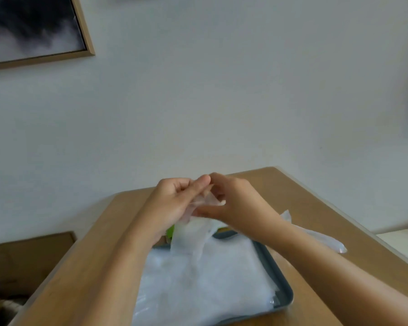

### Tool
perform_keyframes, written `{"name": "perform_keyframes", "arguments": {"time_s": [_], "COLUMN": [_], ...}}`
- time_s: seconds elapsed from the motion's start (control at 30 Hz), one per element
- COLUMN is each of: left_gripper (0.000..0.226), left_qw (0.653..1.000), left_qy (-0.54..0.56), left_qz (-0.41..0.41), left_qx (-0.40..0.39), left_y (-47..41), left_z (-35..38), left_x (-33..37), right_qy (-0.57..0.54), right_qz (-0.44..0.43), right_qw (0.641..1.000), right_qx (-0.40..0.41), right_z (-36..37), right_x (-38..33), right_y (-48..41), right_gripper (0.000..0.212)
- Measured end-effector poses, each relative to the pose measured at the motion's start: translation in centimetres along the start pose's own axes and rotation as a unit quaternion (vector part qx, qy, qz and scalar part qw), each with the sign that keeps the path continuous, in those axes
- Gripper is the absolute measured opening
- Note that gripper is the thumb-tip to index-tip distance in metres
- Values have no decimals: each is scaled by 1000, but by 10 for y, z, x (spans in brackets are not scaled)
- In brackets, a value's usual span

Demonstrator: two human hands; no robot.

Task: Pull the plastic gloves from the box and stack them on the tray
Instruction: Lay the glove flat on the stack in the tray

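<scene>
Both grips meet above the far end of the tray. My left grip and right grip each pinch the top of one plastic glove, fingers curled round it. The glove is thin, translucent white and crumpled, and it hangs over the stack of gloves. The stack is flat and milky and covers most of the dark grey tray on the wooden worktop. A green box shows partly behind the held glove. One loose glove lies beside the tray.
</scene>
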State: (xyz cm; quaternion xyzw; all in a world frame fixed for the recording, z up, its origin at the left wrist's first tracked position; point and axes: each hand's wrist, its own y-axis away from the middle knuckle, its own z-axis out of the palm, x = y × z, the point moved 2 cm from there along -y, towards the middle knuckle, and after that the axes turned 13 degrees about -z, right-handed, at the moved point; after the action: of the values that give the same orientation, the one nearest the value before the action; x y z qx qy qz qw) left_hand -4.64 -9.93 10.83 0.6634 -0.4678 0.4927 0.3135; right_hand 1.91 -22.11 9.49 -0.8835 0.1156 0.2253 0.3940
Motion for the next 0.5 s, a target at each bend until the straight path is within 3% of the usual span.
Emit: {"name": "perform_keyframes", "arguments": {"time_s": [0.1, 0.2, 0.3, 0.37, 0.43, 0.5], "left_gripper": [58, 78, 52, 30, 25, 20], "left_qw": [997, 987, 988, 995, 997, 996], "left_qy": [-71, -121, -106, -77, -63, -42], "left_qz": [7, -30, -50, -53, -43, -27], "left_qx": [-36, -104, -103, -39, 23, 68], "left_y": [1, -1, 0, -3, -6, -5], "left_z": [-14, -19, -10, -9, -12, -16], "left_x": [-3, -10, -10, -9, -8, -4], "right_qy": [-30, -87, -92, -80, -34, 45], "right_qz": [37, 79, 92, 90, 101, 113], "right_qw": [999, 993, 991, 992, 994, 992], "right_qx": [17, 22, 37, 29, -9, -32], "right_z": [-8, -14, -17, -19, -23, -32], "right_x": [11, 14, 12, 8, 8, 11], "right_y": [1, 2, 2, 1, 1, 2], "right_gripper": [36, 29, 34, 27, 12, 16]}}
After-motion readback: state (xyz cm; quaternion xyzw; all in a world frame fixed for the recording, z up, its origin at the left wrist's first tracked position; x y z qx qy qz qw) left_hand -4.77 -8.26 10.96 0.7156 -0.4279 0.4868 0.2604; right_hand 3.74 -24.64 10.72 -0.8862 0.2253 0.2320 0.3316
